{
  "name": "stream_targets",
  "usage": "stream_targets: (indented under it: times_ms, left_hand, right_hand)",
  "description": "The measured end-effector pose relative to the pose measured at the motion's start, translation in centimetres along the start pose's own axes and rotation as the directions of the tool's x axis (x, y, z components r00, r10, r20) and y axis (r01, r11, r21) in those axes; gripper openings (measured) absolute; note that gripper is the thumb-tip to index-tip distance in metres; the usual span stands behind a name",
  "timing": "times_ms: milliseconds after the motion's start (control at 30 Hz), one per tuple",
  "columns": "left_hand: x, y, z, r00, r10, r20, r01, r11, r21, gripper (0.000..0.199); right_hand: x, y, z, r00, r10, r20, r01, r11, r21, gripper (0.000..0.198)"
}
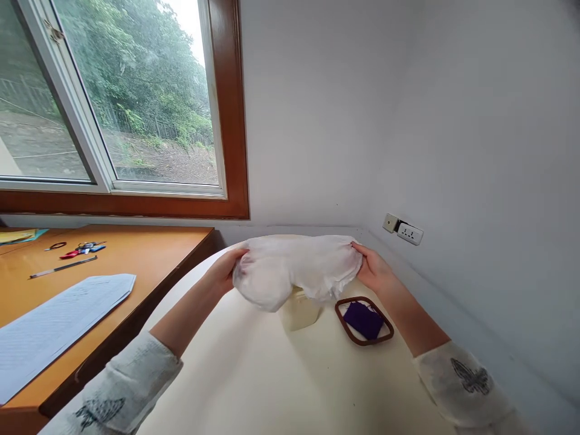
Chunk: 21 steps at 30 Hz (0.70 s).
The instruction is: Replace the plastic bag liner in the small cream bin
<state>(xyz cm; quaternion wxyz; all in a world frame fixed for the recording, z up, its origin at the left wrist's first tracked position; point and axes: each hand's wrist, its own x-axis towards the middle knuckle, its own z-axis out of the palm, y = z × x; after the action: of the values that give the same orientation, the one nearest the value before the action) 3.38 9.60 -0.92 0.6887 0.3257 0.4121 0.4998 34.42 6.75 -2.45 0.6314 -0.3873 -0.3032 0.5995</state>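
Observation:
A thin, translucent white plastic bag is stretched sideways between my two hands above the white table. My left hand pinches its left end, with some fingers inside or behind the film. At the right end, my right hand grips the bag between thumb and fingers. Beneath the bag stands a cream-coloured container, its top partly hidden by the hanging plastic. Close to my right hand lies a brown-rimmed square tray with a folded dark purple cloth in it.
On the left, a wooden desk holds papers, a pen, keys and a dark ring-shaped band. Behind are a window and a white wall with a socket. The white table has a rounded far edge.

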Motion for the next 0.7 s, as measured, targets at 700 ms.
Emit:
stream_targets:
  times_ms: [700]
  left_hand:
    - [0.8,-2.8,-2.8,0.978,-0.103,0.179,0.094,0.994,0.057,0.029]
  right_hand:
    - [2.4,4.5,-5.1,0.995,-0.038,-0.093,0.011,0.962,-0.274,0.026]
